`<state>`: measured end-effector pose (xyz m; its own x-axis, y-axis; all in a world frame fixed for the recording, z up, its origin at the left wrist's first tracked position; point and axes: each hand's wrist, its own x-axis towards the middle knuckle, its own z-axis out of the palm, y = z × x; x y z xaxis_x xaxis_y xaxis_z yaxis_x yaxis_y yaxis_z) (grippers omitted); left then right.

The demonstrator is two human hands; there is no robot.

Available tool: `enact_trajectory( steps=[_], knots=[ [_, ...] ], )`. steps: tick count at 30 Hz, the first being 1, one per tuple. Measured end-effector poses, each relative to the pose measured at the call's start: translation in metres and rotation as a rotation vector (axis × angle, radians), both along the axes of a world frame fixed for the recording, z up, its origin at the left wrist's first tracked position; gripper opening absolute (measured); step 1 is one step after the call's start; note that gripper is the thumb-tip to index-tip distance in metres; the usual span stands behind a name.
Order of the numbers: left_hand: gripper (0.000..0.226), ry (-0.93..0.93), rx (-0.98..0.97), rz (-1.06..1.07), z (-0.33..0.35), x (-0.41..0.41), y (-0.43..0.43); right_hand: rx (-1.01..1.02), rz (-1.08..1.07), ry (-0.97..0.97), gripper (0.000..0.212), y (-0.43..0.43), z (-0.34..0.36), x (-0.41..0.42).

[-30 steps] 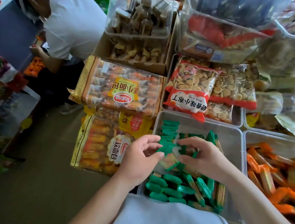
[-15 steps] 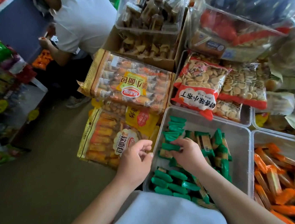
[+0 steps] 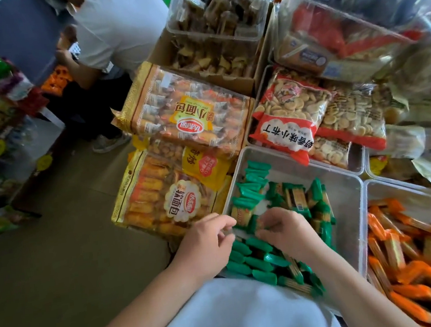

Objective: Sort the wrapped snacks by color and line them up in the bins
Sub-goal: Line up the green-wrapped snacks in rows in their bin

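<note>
Lying in rows at the near left corner of the clear bin [image 3: 360, 200], the lined-up green snacks [image 3: 256, 259] are pointing their long axes across it. Just past them the left hand [image 3: 207, 241] is hovering at the left rim, fingers curled together, and the right hand [image 3: 285, 229] is sitting inside, fingers bent down among wrappers; blur is hiding whether either is gripping one. Loose green snacks [image 3: 297, 199] are lying jumbled just beyond the right hand, making it the nearer.

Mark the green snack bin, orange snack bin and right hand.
Green snack bin [image 3: 347, 207]: head view, bare floor.
Orange snack bin [image 3: 428, 205]: head view, far wall.
Right hand [image 3: 285, 232]: head view, back of hand.
</note>
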<state>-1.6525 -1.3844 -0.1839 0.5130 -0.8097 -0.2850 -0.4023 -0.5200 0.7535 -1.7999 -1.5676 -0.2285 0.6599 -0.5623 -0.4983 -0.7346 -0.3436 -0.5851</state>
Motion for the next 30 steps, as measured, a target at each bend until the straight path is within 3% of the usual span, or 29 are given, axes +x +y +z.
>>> enact_trajectory(
  steps=[4,7,13,18,22,28,30],
  knots=[
    [0.03,-0.066,0.122,-0.141,-0.001,-0.003,-0.009,-0.077,0.329,0.245,0.064,0.024,-0.003,-0.006],
    [0.033,-0.172,0.228,-0.298,-0.002,-0.004,-0.014,-0.204,0.385,0.267,0.057,0.023,0.001,-0.009],
    [0.027,-0.452,0.591,-0.716,-0.001,-0.02,-0.045,-0.301,0.288,0.286,0.049,0.007,0.016,-0.02],
    [0.036,-0.607,0.65,-0.912,-0.015,-0.031,-0.064,-0.332,0.098,0.164,0.05,-0.012,0.023,-0.024],
    [0.046,-0.427,0.646,-0.915,-0.031,-0.027,-0.067,-0.36,-0.062,0.049,0.051,-0.022,0.03,-0.036],
    [0.054,-0.084,0.446,-0.599,-0.029,-0.032,-0.063,-0.307,-0.091,-0.133,0.047,0.001,0.031,-0.061],
    [0.053,-0.002,0.368,-0.497,-0.026,-0.029,-0.063,-0.209,-0.072,-0.119,0.063,0.008,0.033,-0.071]
  ],
)
